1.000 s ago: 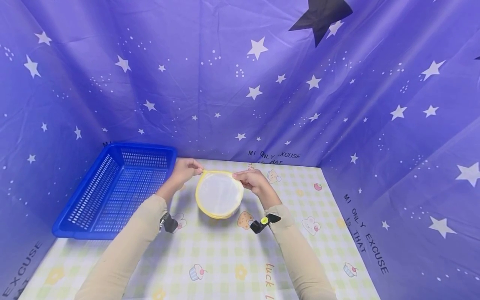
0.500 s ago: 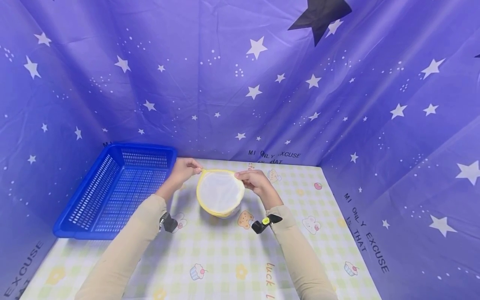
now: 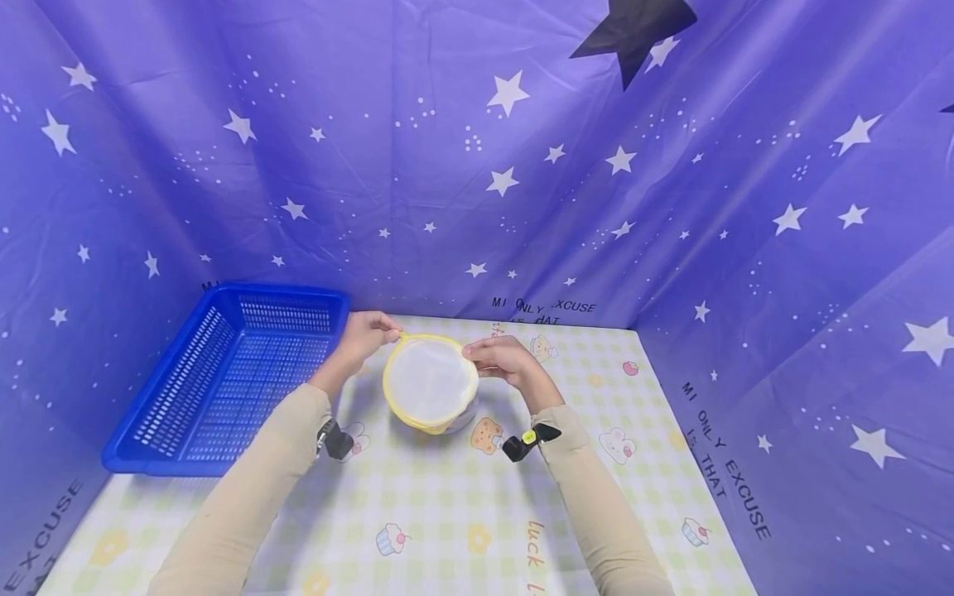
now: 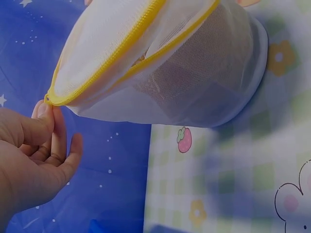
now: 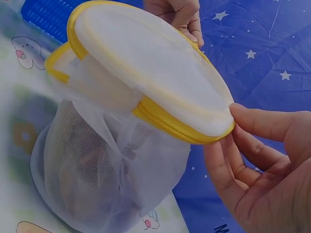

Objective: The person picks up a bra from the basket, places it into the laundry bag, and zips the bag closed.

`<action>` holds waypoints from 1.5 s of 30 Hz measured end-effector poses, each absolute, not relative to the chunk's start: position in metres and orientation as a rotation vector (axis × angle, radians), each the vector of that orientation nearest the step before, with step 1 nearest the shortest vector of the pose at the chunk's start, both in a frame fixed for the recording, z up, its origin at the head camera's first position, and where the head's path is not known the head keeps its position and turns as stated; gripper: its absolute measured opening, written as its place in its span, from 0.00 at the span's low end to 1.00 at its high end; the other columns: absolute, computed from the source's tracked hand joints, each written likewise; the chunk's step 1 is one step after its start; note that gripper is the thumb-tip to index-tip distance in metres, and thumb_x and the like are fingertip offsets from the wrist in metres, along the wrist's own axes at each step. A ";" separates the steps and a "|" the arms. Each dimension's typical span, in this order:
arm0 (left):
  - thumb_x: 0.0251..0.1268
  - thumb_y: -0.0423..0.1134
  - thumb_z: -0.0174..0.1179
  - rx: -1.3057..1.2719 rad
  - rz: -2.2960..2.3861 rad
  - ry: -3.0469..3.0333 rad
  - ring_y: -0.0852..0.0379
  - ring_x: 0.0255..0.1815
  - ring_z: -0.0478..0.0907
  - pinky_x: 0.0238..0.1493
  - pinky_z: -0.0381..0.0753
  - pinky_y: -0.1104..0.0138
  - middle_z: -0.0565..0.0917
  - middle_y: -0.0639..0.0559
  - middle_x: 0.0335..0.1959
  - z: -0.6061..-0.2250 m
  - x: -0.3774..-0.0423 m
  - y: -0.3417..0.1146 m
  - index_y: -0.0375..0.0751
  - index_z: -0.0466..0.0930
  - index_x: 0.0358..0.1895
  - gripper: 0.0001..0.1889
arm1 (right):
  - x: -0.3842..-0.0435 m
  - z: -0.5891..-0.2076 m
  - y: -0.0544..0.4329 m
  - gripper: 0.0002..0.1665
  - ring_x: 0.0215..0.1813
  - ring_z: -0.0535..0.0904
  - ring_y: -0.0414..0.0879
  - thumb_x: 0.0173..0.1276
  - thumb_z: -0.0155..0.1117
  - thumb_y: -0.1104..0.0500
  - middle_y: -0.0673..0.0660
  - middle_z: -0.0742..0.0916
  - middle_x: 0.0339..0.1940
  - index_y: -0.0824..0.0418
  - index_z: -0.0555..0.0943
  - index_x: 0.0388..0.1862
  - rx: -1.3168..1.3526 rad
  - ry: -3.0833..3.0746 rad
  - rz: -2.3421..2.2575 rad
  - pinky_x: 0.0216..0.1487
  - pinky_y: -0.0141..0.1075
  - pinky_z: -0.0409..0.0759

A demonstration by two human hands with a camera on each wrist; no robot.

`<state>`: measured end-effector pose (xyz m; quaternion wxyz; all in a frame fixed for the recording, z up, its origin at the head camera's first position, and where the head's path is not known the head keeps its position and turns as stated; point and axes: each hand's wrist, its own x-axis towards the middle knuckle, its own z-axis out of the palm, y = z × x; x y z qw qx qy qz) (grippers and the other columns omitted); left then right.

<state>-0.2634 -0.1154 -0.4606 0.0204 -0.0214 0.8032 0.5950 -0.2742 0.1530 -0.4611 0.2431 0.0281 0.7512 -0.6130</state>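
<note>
A white mesh laundry bag point(image 3: 431, 382) with a yellow zipper around its round lid stands on the table between both hands. My left hand point(image 3: 365, 338) pinches the small zipper pull point(image 4: 47, 98) at the bag's far left edge. On the other side, my right hand point(image 3: 507, 360) grips the lid's rim between thumb and fingers. Both wrist views show the lid point(image 5: 155, 68) tilted, with the two yellow zipper bands point(image 4: 170, 56) parted along a stretch and meeting near the left hand. Through the mesh wall point(image 5: 87, 150) something darker shows dimly inside.
A blue perforated plastic basket point(image 3: 179, 463) stands at the table's left, right beside the left forearm. The checked tablecloth point(image 3: 432, 497) carries printed cartoons. Purple star-printed curtains point(image 3: 447, 232) close off the back and sides.
The bag's lid has shifted slightly left and its yellow rim shows more on the right. Both hands have kept nearly the same places and holds.
</note>
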 end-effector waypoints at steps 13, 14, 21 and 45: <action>0.67 0.27 0.63 -0.077 1.826 2.478 0.57 0.38 0.83 0.57 0.84 0.57 0.87 0.32 0.45 -0.462 -0.265 -0.112 0.25 0.84 0.44 0.07 | -0.276 -0.455 0.146 0.21 0.36 0.87 0.42 0.71 0.68 0.59 0.55 0.90 0.39 0.71 0.82 0.57 -0.007 2.134 -1.577 0.49 0.39 0.89; 0.67 0.26 0.63 -0.072 1.831 2.474 0.56 0.38 0.84 0.57 0.84 0.56 0.87 0.32 0.46 -0.461 -0.264 -0.111 0.24 0.83 0.45 0.08 | -0.277 -0.455 0.145 0.21 0.37 0.86 0.42 0.70 0.68 0.59 0.55 0.90 0.40 0.70 0.82 0.57 -0.012 2.146 -1.570 0.49 0.39 0.89; 0.67 0.26 0.63 -0.044 1.833 2.469 0.59 0.36 0.83 0.55 0.84 0.58 0.88 0.33 0.44 -0.460 -0.263 -0.108 0.24 0.83 0.46 0.08 | -0.281 -0.451 0.136 0.20 0.37 0.85 0.43 0.68 0.71 0.58 0.57 0.90 0.44 0.66 0.84 0.55 -0.026 2.205 -1.532 0.46 0.38 0.88; 0.67 0.26 0.62 -0.050 1.853 2.412 0.64 0.32 0.80 0.61 0.81 0.52 0.89 0.44 0.36 -0.463 -0.260 -0.108 0.26 0.83 0.44 0.07 | -0.279 -0.450 0.131 0.19 0.30 0.85 0.40 0.63 0.74 0.65 0.49 0.90 0.28 0.72 0.85 0.52 0.098 2.145 -1.606 0.34 0.31 0.86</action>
